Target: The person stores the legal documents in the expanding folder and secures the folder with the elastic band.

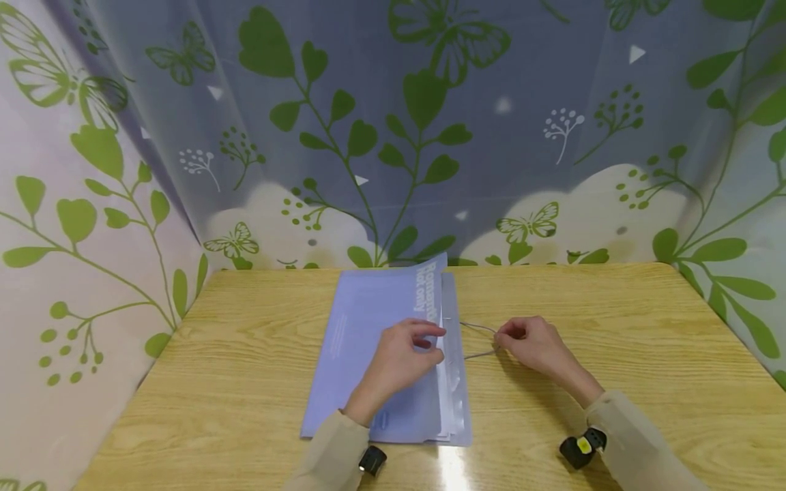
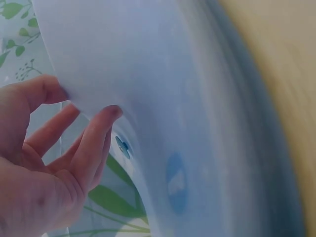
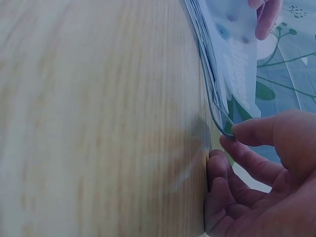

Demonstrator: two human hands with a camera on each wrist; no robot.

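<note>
A bluish-purple plastic folder (image 1: 368, 341) with pale lettering lies on the table, loose papers (image 1: 443, 402) showing along its right side. My left hand (image 1: 402, 354) holds the right edge of its cover, thumb and fingers on either side of the sheet. In the left wrist view, a small round button (image 2: 122, 147) sits on the cover close to those fingertips. A thin grey cord (image 1: 482, 327) loops out from the folder's right margin. My right hand (image 1: 534, 344) pinches the loop's end between thumb and forefinger, just above the tabletop; the other fingers are curled beneath.
The wood-grain table (image 1: 233, 382) extends on both sides of the folder. Behind it and at the sides hangs a curtain (image 1: 344, 68) printed with leaves and butterflies. A small black device (image 1: 580, 450) is strapped to the right wrist, another (image 1: 372, 461) to the left.
</note>
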